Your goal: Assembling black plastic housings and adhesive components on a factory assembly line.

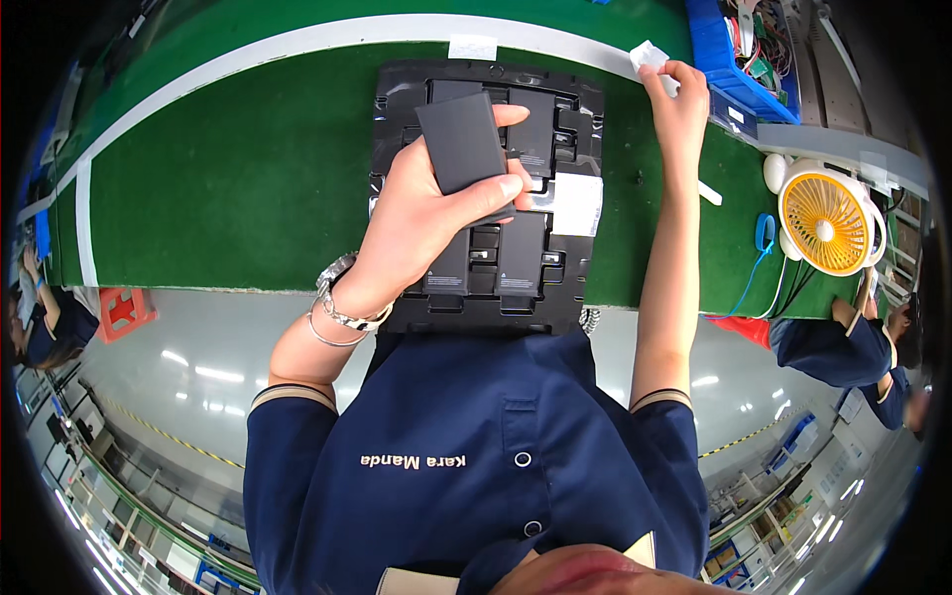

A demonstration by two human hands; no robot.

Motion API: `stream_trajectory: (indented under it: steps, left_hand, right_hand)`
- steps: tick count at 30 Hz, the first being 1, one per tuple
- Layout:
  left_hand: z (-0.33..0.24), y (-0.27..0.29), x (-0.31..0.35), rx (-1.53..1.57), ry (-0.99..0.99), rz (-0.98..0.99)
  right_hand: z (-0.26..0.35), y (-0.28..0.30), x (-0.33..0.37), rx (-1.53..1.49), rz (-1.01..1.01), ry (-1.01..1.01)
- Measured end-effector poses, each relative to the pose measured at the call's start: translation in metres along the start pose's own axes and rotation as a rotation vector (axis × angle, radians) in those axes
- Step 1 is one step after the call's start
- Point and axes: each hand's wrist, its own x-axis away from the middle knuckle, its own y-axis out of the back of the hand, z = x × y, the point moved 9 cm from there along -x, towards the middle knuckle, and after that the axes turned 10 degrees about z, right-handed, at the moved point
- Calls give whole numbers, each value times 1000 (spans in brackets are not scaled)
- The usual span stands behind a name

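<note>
My left hand [421,213] is wrapped round a flat black battery pack [463,144], its thumb across the near end. Part of a second dark edge shows under the thumb; I cannot tell whether it is another pack. Below this hand lies a black moulded tray [397,84] with similar black packs [521,258] in its pockets. A white paper sheet [577,205] rests on the tray's right side. Stretched out to the far right, my right hand [681,109] pinches a crumpled white wipe or paper [650,58] between thumb and fingers.
A blue bin [729,59] of cables and small boards stands at the far right. Nearer are a yellow and white fan [825,223] and a blue strap [765,233] on the green table mat [228,198]. Other people sit at both sides.
</note>
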Motion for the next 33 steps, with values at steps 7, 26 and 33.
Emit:
stream_trajectory:
  steps: [7, 26, 33]
  left_hand:
    - [2, 1, 8, -27, 46, -29]
    - [6, -3, 3, -340, -15, -76]
    - [7, -4, 4, -243, 33, -23]
  right_hand:
    - [20, -2, 1, 685, -47, 55]
    - [154, -32, 102, -1204, 774, -247]
    - [156, -44, 110, -1477, 825, -306]
